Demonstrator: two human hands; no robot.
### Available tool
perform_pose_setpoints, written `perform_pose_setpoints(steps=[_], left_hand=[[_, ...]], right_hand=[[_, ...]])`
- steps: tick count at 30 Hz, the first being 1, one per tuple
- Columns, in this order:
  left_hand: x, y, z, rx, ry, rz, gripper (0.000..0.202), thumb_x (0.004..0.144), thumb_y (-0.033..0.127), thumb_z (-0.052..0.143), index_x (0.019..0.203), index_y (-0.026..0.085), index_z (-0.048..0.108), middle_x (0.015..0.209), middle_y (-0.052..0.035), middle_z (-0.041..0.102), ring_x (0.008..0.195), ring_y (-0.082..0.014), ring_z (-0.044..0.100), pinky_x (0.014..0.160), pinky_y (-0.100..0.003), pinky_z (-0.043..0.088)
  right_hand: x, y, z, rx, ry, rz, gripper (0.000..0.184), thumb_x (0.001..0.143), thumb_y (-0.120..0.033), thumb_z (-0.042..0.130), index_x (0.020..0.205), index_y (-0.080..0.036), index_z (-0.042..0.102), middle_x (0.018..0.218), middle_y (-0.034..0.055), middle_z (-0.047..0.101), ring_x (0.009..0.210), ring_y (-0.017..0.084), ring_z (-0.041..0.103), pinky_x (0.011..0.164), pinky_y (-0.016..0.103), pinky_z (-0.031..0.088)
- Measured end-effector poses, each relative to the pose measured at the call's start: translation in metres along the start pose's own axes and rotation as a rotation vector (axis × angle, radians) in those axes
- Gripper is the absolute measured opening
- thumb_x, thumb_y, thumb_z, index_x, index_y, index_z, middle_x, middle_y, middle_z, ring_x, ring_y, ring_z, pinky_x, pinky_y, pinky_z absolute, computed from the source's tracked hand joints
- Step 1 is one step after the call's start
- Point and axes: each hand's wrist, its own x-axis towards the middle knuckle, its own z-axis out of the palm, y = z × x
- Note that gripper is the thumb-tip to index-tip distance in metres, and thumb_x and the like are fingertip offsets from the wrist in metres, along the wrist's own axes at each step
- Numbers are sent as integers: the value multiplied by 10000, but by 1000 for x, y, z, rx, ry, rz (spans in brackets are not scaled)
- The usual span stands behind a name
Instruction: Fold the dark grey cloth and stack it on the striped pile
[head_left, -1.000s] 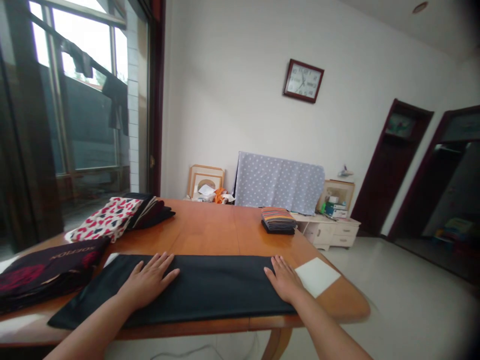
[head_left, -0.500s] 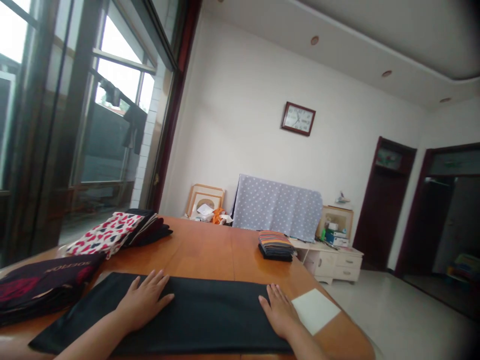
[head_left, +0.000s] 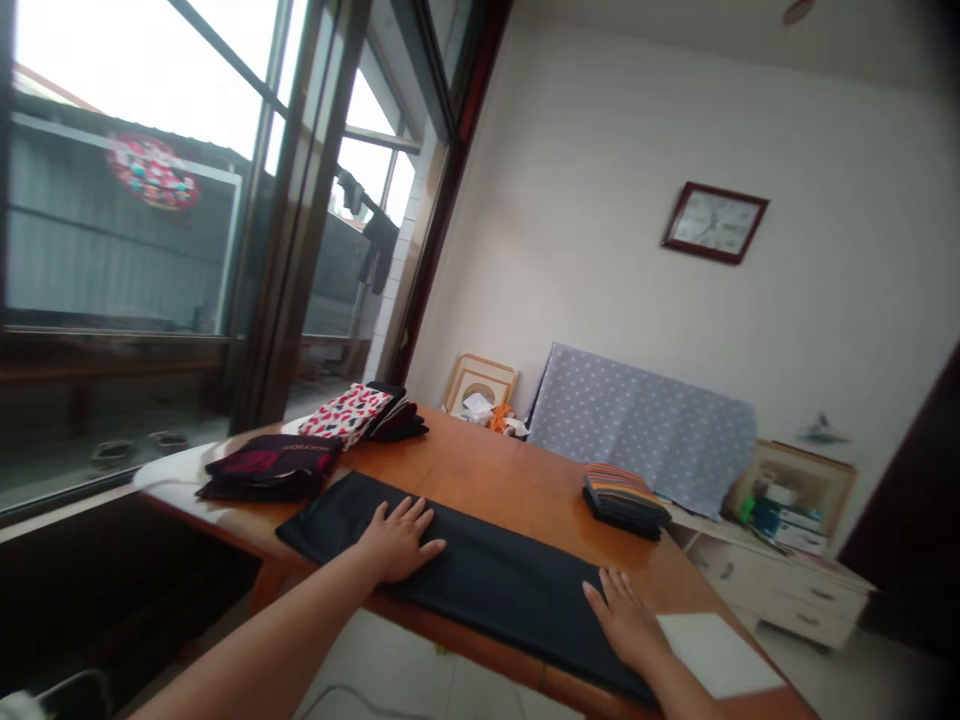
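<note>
A long piece of folded black cloth [head_left: 495,570] lies flat along the near edge of the wooden table [head_left: 487,470]. On its left part rests my left hand [head_left: 399,540], palm down with the fingers spread. My right hand [head_left: 626,610] lies flat on the cloth's right end, its fingers stretched out. Neither hand grips anything. Just right of my right hand is a pale square sheet [head_left: 720,652] on the tabletop. What kind of garment or fabric the black cloth is, I cannot tell.
Dark folded clothes [head_left: 274,465] and a stack topped by a red-and-white patterned cloth [head_left: 349,412] sit at the table's left. A striped folded pile [head_left: 626,498] stands at the far right edge. Beyond are a white cabinet [head_left: 795,595] and a dotted grey cover [head_left: 645,420].
The view has turned left and tilted, so the table's near edge and the floor below now show. Both hands stay flat on the black cloth in about the same places.
</note>
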Motion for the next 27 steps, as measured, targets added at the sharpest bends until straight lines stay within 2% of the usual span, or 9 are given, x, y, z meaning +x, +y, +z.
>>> perform_pose_setpoints(steps=[3, 5, 7, 10, 12, 15, 21, 24, 27], left_hand=[[-3, 4, -4, -3, -7, -12, 895, 883, 813, 184, 1542, 249, 401, 1659, -104, 227, 1531, -355, 153, 1181, -645, 118], [-5, 6, -5, -2, -9, -12, 905, 879, 820, 187, 1542, 241, 400, 1659, -114, 227, 1530, -362, 150, 1179, -646, 117], [-6, 6, -5, -1, -12, -4, 919, 874, 828, 194, 1540, 229, 402, 1658, -128, 225, 1527, -373, 148, 1174, -648, 119], [-4, 6, -3, -2, -11, 10, 923, 879, 823, 186, 1542, 217, 399, 1661, -140, 211, 1523, -392, 138, 1163, -659, 122], [-1, 5, -1, 0, -10, 14, 914, 886, 815, 180, 1542, 218, 398, 1664, -140, 201, 1521, -400, 128, 1155, -667, 113], [3, 3, 1, 7, -15, 20, 908, 886, 815, 188, 1545, 225, 391, 1665, -140, 200, 1521, -404, 112, 1151, -671, 95], [4, 2, 1, 5, -26, 17, 900, 884, 818, 198, 1547, 239, 386, 1666, -125, 205, 1526, -391, 102, 1161, -646, 83], [4, 4, 0, 3, -32, 14, 899, 884, 817, 201, 1548, 238, 384, 1668, -122, 196, 1530, -384, 93, 1165, -637, 82], [5, 4, -1, 11, -40, 7, 910, 881, 821, 196, 1552, 233, 380, 1668, -118, 189, 1532, -377, 95, 1164, -640, 90]], right_hand=[[2, -6, -9, -14, 36, -24, 337, 996, -434, 528, 1274, -267, 617, 1375, 93, 569, 1195, 236, 585, 997, 430, 511], [4, -8, -12, -14, 34, -32, 286, 990, -388, 561, 1228, -241, 622, 1292, 85, 603, 1077, 201, 622, 918, 399, 551], [6, -9, -13, -15, 27, -24, 294, 986, -386, 570, 1235, -238, 617, 1293, 85, 602, 1073, 201, 623, 914, 403, 553], [9, -17, -16, -11, 20, -19, 424, 1009, -460, 478, 1353, -231, 576, 1442, 140, 520, 1274, 269, 536, 1054, 461, 457], [11, -30, -17, 3, 14, -65, 637, 1022, -559, 289, 1488, -163, 468, 1580, 165, 375, 1474, 316, 310, 1179, 494, 287], [9, -52, -9, 33, -13, -152, 797, 991, -642, 206, 1589, -119, 259, 1663, 128, 189, 1544, 281, 110, 1230, 461, 140], [-6, -61, 16, 26, -145, -161, 854, 962, -702, 175, 1604, -140, 205, 1676, 109, 125, 1549, 269, 72, 1232, 480, 66], [-4, -66, 7, 33, -180, -145, 861, 960, -703, 197, 1599, -126, 221, 1671, 128, 143, 1546, 283, 90, 1227, 497, 66], [-6, -90, -8, 85, -144, -150, 878, 963, -702, 183, 1590, -89, 237, 1663, 147, 170, 1545, 291, 89, 1224, 501, 60]])
